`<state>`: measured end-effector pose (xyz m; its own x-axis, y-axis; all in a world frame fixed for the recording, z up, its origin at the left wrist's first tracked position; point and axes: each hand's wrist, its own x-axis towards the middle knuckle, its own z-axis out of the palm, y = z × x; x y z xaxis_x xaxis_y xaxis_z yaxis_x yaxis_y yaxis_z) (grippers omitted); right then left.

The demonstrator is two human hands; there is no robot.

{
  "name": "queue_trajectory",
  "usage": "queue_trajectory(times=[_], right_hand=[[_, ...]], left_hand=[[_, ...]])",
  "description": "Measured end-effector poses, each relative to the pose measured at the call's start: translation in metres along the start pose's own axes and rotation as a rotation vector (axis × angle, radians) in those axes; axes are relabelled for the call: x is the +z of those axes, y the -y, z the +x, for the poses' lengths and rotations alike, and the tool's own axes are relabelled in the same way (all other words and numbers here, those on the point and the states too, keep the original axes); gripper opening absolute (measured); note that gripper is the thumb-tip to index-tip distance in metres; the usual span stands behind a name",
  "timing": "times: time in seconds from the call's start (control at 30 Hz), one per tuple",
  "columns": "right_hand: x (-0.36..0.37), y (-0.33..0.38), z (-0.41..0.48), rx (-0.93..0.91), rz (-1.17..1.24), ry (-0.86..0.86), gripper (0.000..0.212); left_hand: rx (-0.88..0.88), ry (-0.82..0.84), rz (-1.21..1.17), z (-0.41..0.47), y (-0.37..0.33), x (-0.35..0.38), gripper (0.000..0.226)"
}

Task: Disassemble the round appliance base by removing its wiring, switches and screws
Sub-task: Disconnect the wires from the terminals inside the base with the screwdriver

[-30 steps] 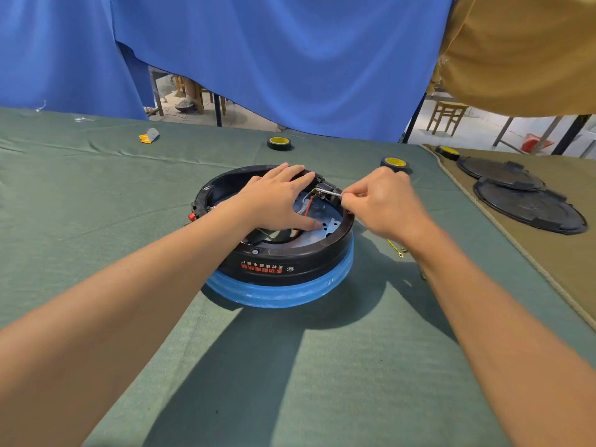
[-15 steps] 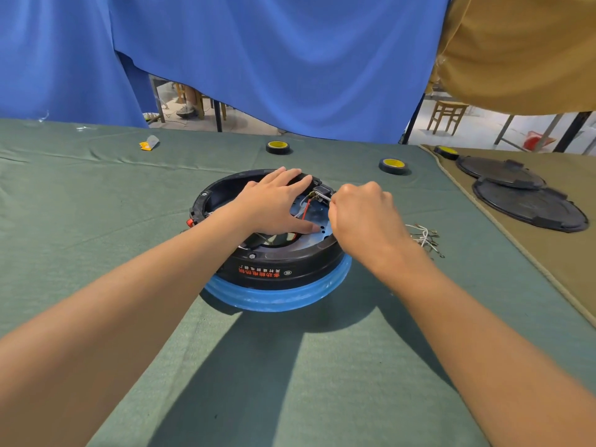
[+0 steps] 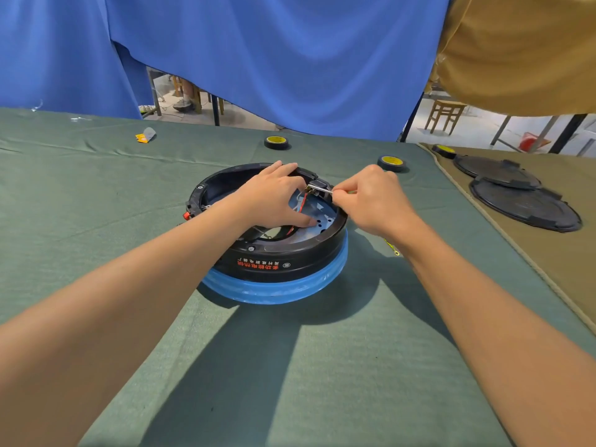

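Note:
The round black appliance base with a blue lower rim lies upside down on the green cloth, its inside open to view. My left hand rests inside it, fingers spread over the far rim and thumb pressing the metal plate. A red wire runs down from a small black switch block at the far right rim. My right hand pinches a thin metal tool or terminal that reaches to that block. A red button sticks out on the left side.
Three yellow-topped black tape rolls lie beyond the base. Two black round lids rest on the tan cloth at right. A yellow-green wire lies by my right wrist. A small orange-and-grey scrap lies far left.
My right hand first moved left over the base's right rim, then drew back right, still pinching the thin metal piece at the switch block. My left hand stayed put.

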<state>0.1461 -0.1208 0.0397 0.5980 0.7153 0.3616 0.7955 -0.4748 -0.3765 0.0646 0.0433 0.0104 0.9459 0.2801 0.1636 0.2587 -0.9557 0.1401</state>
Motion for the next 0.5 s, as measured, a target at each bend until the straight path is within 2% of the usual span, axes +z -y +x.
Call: queue_trajectory(times=[0.1,0.27,0.4,0.5], right_hand=[[0.000,0.000,0.002,0.044,0.035,0.006,0.023],[0.011,0.001,-0.003,0.017,-0.083,-0.029,0.038],[0.010,0.008,-0.003,-0.055,-0.200,-0.024,0.034],[0.005,0.020,-0.001,-0.092,-0.289,-0.045,0.023]], left_hand=[[0.008,-0.062,-0.047,-0.002,-0.002,-0.001,0.089],[-0.023,0.000,-0.003,-0.001,0.000,-0.004,0.094],[-0.050,0.042,-0.006,0.002,0.002,-0.003,0.094],[-0.061,0.050,-0.037,0.002,0.004,-0.004,0.092]])
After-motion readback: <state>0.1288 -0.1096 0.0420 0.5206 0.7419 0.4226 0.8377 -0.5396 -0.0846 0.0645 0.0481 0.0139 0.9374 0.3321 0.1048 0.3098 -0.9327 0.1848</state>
